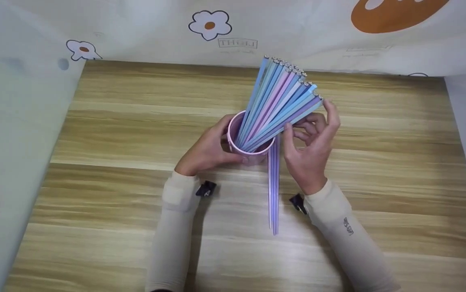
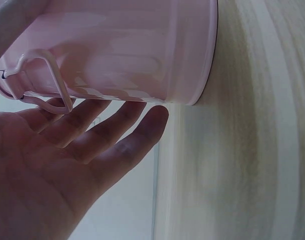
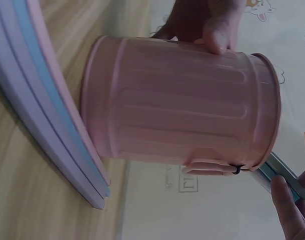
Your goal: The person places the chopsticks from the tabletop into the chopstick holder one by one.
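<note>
A pink bucket-shaped cup (image 1: 250, 153) with small side handles stands on the table, holding many long pastel sticks (image 1: 275, 97) with shiny tips. They fan out toward the upper right. My left hand (image 1: 208, 148) grips the cup from the left, fingers around the far side and thumb at the near side. In the left wrist view its fingers (image 2: 117, 145) lie along the cup wall. My right hand (image 1: 312, 146) is at the fan's right edge, thumb and fingers pinching the outermost sticks. The right wrist view shows those fingertips (image 3: 281, 192) against the sticks.
Several loose lilac, pink and blue sticks (image 1: 273, 194) lie on the wooden table (image 1: 115, 194), just right of the cup's base and pointing toward me. Behind the table hangs a pale printed sheet (image 1: 147, 28) with flowers. Black clips (image 1: 206, 189) sit near both cuffs.
</note>
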Demonstrator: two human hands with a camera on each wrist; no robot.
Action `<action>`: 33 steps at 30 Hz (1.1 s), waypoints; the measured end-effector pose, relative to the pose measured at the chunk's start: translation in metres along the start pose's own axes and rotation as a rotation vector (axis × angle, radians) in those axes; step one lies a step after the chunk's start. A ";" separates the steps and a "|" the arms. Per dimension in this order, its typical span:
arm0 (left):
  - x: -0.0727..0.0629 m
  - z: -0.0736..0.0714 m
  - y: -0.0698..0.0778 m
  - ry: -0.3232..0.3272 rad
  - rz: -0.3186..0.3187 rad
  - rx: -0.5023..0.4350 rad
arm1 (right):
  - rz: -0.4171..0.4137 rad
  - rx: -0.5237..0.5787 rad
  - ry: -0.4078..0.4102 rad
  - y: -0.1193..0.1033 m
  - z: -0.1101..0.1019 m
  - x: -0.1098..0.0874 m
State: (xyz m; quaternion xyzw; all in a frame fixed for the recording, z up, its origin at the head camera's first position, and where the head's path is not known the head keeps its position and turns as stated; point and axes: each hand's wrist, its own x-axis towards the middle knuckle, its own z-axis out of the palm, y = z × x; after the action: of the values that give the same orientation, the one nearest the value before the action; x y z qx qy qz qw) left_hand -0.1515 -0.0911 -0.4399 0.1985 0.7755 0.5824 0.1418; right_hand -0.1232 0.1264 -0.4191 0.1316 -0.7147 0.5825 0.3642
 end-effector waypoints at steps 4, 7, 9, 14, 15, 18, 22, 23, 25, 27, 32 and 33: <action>-0.004 -0.001 0.018 -0.009 0.004 -0.033 | -0.005 -0.004 0.007 0.001 0.000 0.000; -0.005 -0.002 0.022 -0.010 0.002 -0.034 | -0.007 -0.011 0.005 0.001 0.001 -0.001; -0.004 -0.001 0.014 -0.008 0.003 -0.028 | -0.005 -0.010 0.004 0.001 0.001 0.000; 0.000 -0.001 -0.005 -0.007 0.012 -0.020 | -0.008 0.032 0.019 0.000 -0.001 0.002; 0.000 -0.001 -0.007 -0.007 0.016 -0.019 | -0.008 0.049 0.031 0.000 -0.002 0.004; 0.001 -0.002 -0.008 -0.007 0.028 -0.020 | 0.000 0.095 0.081 0.001 -0.005 0.010; 0.002 -0.001 -0.008 -0.010 0.038 -0.021 | 0.055 0.120 0.112 0.004 -0.013 0.017; 0.002 -0.001 -0.008 -0.011 0.038 -0.022 | 0.078 0.105 0.104 0.006 -0.015 0.018; 0.002 -0.001 -0.007 -0.013 0.038 -0.020 | 0.145 0.054 0.059 0.010 -0.019 0.019; 0.001 -0.001 -0.007 -0.013 0.036 -0.016 | 0.218 -0.048 -0.017 0.016 -0.023 0.020; 0.001 -0.001 -0.008 -0.011 0.039 -0.023 | 0.374 -0.348 -0.302 0.030 -0.027 0.019; 0.001 -0.001 -0.008 -0.011 0.040 -0.025 | 0.397 -0.388 -0.364 0.032 -0.027 0.018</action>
State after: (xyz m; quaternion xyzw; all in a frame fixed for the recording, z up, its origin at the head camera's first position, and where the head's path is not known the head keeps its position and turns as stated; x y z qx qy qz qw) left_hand -0.1540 -0.0936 -0.4474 0.2154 0.7632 0.5937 0.1366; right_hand -0.1456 0.1650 -0.4292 0.0196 -0.8774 0.4620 0.1281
